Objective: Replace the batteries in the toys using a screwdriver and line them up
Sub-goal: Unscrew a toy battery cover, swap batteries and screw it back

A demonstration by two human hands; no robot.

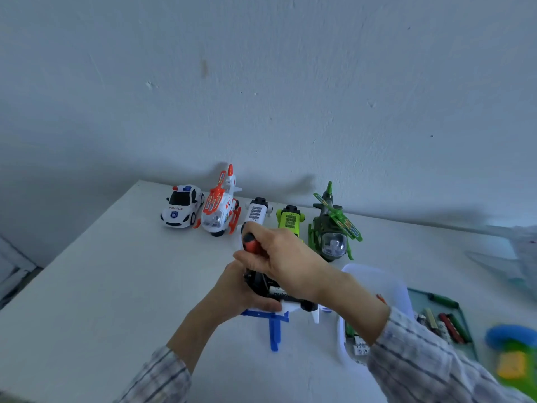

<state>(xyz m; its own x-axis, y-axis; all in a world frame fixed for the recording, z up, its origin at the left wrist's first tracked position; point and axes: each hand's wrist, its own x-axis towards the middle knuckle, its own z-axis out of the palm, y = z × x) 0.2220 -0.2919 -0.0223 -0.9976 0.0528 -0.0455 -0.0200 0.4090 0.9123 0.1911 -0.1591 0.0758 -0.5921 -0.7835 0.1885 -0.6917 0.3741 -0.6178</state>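
Note:
My left hand [238, 292] grips an upturned white and blue toy [274, 321] above the table, its black underside up, with a battery [280, 293] showing in the bay. My right hand [286, 257] grips a red and black screwdriver [250, 242], held upright over the toy's underside. Along the wall stand a police car [182, 210], an orange and white helicopter [220, 209], a white toy [256, 211] lying with its grille up, a lime green toy [290, 218] lying likewise, and a green helicopter [334, 228].
A white plastic tub [377, 282] sits to the right under my forearm. Beyond it a green tray [444, 318] holds several batteries and a green-handled tool. A blue, green and yellow object [513, 353] lies at the right edge. The table's left edge runs diagonally.

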